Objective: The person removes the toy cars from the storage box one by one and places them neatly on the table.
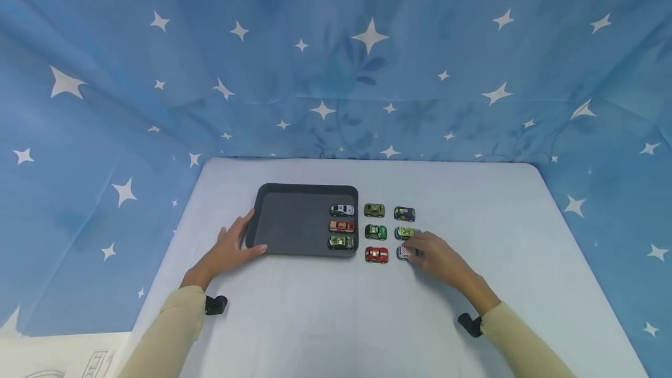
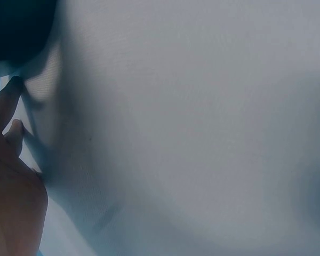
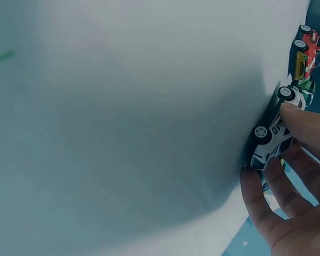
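Note:
A dark grey tray (image 1: 291, 220) lies on the white table. Along its right side sit three toy cars: a white-and-green one (image 1: 342, 210), an orange-red one (image 1: 341, 226) and a green one (image 1: 341, 242). My left hand (image 1: 229, 251) rests at the tray's left front corner, fingers extended along the side and thumb at the front edge. To the right of the tray, my right hand (image 1: 440, 258) pinches a white toy car (image 3: 277, 128) between thumb and fingers. In the right wrist view its wheels face the camera's side; whether it touches the table, I cannot tell.
Beside the tray stand an olive car (image 1: 374, 210), a green-and-white car (image 1: 375, 231) and a red car (image 1: 376, 255). Farther right are a dark blue car (image 1: 405, 213) and a lime-green car (image 1: 405, 233), near my right fingers. A blue starry curtain (image 1: 336, 74) hangs behind the table.

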A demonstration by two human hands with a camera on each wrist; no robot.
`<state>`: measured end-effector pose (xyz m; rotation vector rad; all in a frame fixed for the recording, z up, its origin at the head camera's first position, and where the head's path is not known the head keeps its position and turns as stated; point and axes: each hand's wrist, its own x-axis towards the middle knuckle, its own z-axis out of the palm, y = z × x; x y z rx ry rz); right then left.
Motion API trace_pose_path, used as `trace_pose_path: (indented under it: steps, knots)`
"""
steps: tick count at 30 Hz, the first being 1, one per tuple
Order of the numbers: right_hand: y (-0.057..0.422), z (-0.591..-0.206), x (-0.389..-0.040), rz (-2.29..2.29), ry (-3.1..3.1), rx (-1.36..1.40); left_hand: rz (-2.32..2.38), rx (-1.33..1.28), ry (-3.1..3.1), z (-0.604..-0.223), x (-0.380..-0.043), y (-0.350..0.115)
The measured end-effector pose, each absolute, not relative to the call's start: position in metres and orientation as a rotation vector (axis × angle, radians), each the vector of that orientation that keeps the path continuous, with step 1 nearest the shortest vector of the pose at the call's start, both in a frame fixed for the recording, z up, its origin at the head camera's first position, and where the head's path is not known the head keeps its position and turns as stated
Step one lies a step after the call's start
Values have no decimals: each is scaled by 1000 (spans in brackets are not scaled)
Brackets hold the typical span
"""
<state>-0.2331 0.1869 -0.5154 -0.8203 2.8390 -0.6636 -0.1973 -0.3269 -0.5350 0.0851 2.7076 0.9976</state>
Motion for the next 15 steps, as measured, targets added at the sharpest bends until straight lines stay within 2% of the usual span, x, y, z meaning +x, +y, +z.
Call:
trace_pose_path:
  steps: [7,15]
  knots:
    - [184,-522,-222,-669,2868,-849,1013,72,2726,-538,-187,-327]
    - [186,-519,-228,-634,2897,-908,1027,95,2738,-535,-191,-325]
